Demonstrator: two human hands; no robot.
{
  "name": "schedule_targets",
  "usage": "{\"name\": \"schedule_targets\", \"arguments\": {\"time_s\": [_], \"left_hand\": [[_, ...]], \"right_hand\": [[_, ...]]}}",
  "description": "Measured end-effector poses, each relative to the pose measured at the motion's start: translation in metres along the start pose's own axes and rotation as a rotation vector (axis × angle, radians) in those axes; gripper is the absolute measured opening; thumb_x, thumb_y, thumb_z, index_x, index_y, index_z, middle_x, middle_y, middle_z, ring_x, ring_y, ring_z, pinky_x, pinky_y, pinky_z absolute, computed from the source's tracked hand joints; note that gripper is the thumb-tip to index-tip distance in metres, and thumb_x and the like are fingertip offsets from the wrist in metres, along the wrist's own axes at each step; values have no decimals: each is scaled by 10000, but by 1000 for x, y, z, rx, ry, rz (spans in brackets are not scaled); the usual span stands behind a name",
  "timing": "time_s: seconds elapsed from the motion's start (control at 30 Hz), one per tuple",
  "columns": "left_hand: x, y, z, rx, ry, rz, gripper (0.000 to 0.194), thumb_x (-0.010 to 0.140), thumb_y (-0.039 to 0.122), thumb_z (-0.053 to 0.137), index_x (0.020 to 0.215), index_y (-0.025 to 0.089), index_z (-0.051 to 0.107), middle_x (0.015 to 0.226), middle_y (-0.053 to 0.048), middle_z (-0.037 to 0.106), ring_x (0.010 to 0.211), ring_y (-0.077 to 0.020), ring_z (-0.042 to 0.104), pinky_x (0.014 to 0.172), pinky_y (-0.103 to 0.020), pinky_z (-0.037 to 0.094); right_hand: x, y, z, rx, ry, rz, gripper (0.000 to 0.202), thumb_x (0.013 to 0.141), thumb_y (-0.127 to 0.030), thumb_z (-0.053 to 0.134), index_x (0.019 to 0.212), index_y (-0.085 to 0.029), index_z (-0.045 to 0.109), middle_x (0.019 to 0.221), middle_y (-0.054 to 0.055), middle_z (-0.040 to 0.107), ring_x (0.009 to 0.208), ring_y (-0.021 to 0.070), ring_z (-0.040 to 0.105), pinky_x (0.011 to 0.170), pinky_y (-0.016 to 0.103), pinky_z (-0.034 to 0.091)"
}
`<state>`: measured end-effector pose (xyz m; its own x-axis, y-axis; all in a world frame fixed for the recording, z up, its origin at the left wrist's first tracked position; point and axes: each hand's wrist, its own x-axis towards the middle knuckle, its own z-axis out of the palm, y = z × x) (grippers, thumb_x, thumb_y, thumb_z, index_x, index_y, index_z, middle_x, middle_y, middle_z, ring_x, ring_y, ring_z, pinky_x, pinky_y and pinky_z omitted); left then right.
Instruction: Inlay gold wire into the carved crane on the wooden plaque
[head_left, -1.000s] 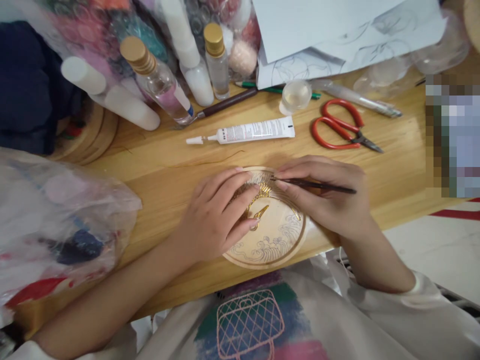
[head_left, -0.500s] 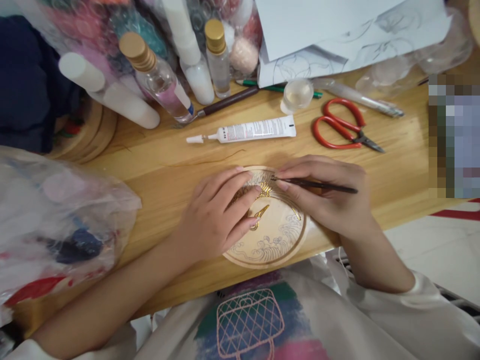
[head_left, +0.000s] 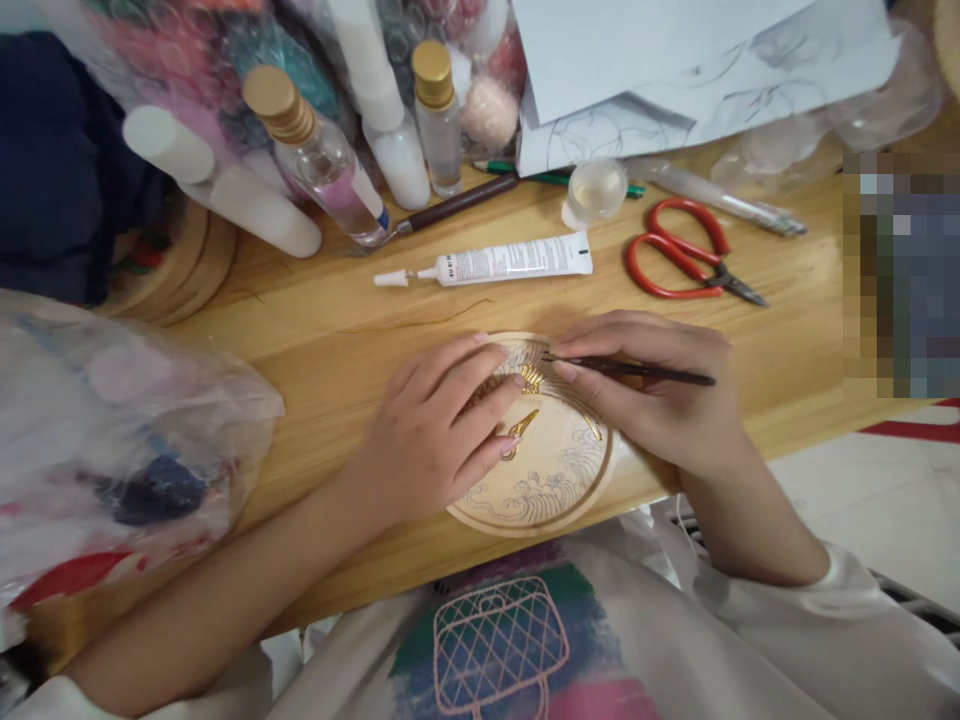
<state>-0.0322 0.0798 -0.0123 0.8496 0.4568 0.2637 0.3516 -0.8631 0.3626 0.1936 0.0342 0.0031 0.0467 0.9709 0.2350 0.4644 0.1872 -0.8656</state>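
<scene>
A round wooden disc (head_left: pixel 517 505) with a raised rim lies on the table, printed with fine wave lines. Gold wire shapes (head_left: pixel 531 380) sit on its upper part, and a looped gold wire piece (head_left: pixel 523 432) is near its middle. My left hand (head_left: pixel 442 425) rests flat over the disc's left side, fingers stretched and a little apart, covering part of the drawing. My right hand (head_left: pixel 660 385) pinches slim dark tweezers (head_left: pixel 645 371), their tip at the disc's upper edge. A short gold strip (head_left: pixel 592 426) lies by the disc's right rim, below my right fingers.
Beyond the disc lies a white glue tube (head_left: pixel 517 262), with red-handled scissors (head_left: pixel 679 250) to its right. A small clear cup (head_left: pixel 596 190), a dark-handled tool (head_left: pixel 457 205) and glass bottles (head_left: pixel 330 185) stand or lie farther back. A plastic bag (head_left: pixel 135 420) is at left, papers (head_left: pixel 697 60) at back.
Both hands, the tweezers and the disc keep almost the same places. The view has shifted very slightly.
</scene>
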Motion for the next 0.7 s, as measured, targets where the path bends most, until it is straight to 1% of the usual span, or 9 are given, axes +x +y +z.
{"name": "schedule_targets", "arguments": {"time_s": [0.2, 0.3, 0.53, 0.7], "left_hand": [[-1, 0, 1, -16, 8, -6, 360, 963, 317, 538, 1270, 137, 589, 1351, -172, 588, 1323, -338, 497, 1058, -531, 465], [-1, 0, 1, -1, 7, -7, 353, 975, 331, 516, 1263, 139, 589, 1356, -175, 586, 1320, -339, 497, 1041, -534, 476], [2, 0, -1, 5, 0, 14, 353, 977, 327, 521, 1243, 107, 595, 1329, -194, 595, 1292, -357, 517, 1014, -538, 491], [1, 1, 1, -1, 9, -5, 343, 980, 319, 514, 1258, 131, 588, 1350, -176, 585, 1317, -339, 499, 1043, -526, 476]], "right_hand": [[-2, 3, 1, 30, -59, -27, 144, 827, -167, 731, 915, -280, 741, 918, -2, 776, 825, 160, 734, 694, 280, 611], [-3, 5, 1, 40, -85, -28, 159, 829, -159, 724, 932, -279, 746, 937, -2, 779, 864, 166, 739, 741, 286, 617], [-3, 6, 2, 44, -87, -41, 164, 816, -138, 734, 923, -262, 751, 936, 1, 781, 869, 154, 738, 779, 271, 610], [-3, 6, 2, 60, -90, -32, 169, 824, -145, 726, 924, -278, 755, 933, -4, 780, 876, 161, 739, 788, 290, 615]]}}
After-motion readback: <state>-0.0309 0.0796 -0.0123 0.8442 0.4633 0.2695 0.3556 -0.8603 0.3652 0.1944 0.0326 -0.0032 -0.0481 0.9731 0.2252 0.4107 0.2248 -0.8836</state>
